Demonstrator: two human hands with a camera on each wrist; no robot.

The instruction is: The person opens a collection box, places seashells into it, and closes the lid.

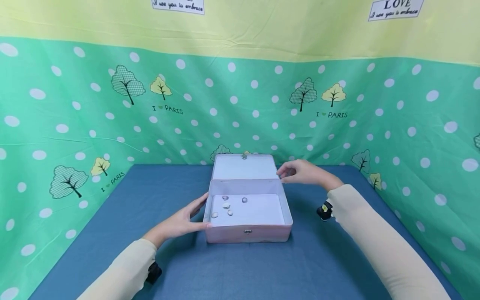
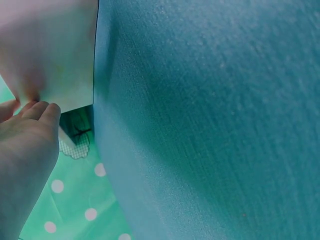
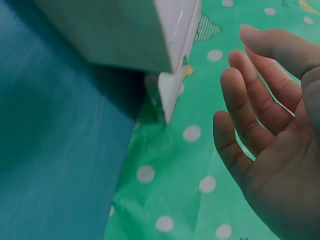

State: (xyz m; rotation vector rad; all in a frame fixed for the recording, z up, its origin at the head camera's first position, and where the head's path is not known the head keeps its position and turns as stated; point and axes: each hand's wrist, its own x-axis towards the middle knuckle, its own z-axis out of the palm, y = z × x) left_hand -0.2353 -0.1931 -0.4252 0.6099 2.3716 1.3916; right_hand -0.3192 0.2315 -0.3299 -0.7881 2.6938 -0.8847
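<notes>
A pinkish metal box [image 1: 247, 234] with its hinged lid [image 1: 244, 167] laid back stands on the table. Several small round glassy pieces lie inside on the white floor, mostly toward the left; one [image 1: 244, 200] sits nearer the middle. My left hand [image 1: 181, 218] rests against the box's left side, thumb by the front corner and extended fingers farther back. In the left wrist view, the fingertips of this hand [image 2: 37, 125] touch the box wall. Beside the lid's right edge hovers my right hand [image 1: 303, 173]. Its fingers are loosely bent and hold nothing in the right wrist view [image 3: 270, 115].
Blue cloth [image 1: 150, 196] covers the table around the box. A green and yellow printed curtain [image 1: 232, 108] hangs behind the table and along both sides. A small clasp [image 1: 248, 231] is on the box's front, and another metal fitting [image 1: 244, 156] is at the lid's far edge.
</notes>
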